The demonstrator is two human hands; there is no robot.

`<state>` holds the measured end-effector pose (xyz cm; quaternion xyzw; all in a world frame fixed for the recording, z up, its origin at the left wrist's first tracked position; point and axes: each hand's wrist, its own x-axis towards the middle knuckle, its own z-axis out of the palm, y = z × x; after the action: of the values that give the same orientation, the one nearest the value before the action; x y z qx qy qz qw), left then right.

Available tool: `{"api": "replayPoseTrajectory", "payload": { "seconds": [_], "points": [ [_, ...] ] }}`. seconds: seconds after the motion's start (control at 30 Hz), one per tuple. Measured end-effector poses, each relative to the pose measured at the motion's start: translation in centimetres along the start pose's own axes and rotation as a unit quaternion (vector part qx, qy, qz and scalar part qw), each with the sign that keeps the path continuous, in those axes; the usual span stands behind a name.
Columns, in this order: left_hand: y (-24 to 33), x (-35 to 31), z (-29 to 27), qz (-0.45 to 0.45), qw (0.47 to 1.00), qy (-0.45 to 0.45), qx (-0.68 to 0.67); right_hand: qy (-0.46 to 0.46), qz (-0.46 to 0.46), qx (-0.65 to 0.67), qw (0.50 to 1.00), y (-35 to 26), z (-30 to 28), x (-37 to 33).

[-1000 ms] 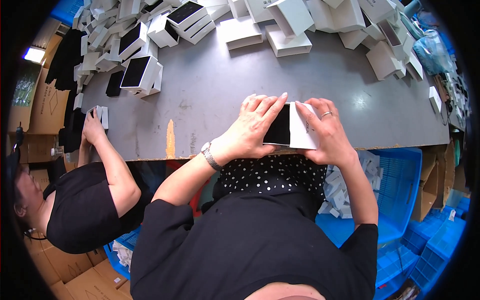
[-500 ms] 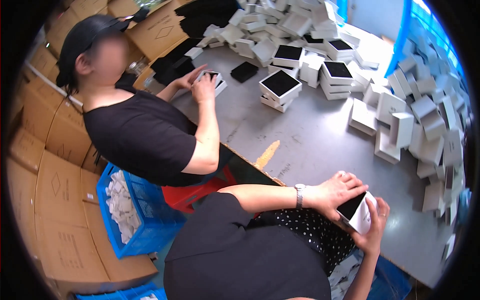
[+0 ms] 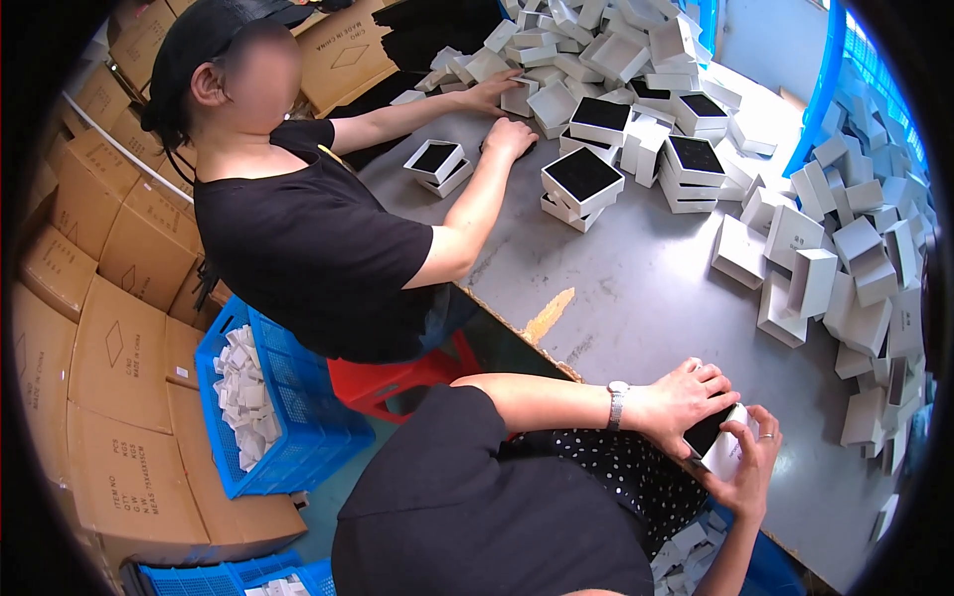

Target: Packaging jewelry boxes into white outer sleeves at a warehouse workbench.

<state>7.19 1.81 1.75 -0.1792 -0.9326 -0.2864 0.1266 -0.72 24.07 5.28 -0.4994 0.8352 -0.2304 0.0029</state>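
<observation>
Above the near table edge I hold a small white box (image 3: pixel 723 457) with a black insert (image 3: pixel 707 433) in its open top. My left hand (image 3: pixel 688 399), wearing a watch on its wrist, spans the far-left side, with its fingers over the box's upper edge and the insert. From the right, my right hand (image 3: pixel 751 463) grips the box, thumb and fingers bent around its white side. My left palm hides part of the insert.
A co-worker (image 3: pixel 318 209) at the left reaches over the grey table (image 3: pixel 636 308). White boxes (image 3: pixel 795 238) are heaped along its far and right sides; a stack with black inserts (image 3: pixel 583 181) stands mid-table. Blue crates (image 3: pixel 298 407), a red stool (image 3: pixel 383 382) and cartons (image 3: pixel 119 348) stand left.
The co-worker has left a box on the table and moved both hands farther right, one to the box heap, one to the black pads. My hands stay on the same box, barely shifted.
</observation>
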Motion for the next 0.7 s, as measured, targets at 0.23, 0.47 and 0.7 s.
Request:
{"api": "replayPoseTrajectory", "payload": {
  "seconds": [0.23,0.47,0.7],
  "points": [
    [0.0,0.3,-0.7,0.009,1.0,-0.013,0.009,0.014,0.007,-0.009,1.0,-1.5,0.0,0.8],
    [-1.2,-0.7,0.1,0.044,0.993,0.069,-0.09,0.004,0.0,-0.004,1.0,-1.4,0.1,0.5],
    [-1.6,0.1,0.7,0.08,0.985,0.092,-0.123,0.001,-0.008,-0.073,0.997,-1.6,-0.5,0.3]
  ]
}}
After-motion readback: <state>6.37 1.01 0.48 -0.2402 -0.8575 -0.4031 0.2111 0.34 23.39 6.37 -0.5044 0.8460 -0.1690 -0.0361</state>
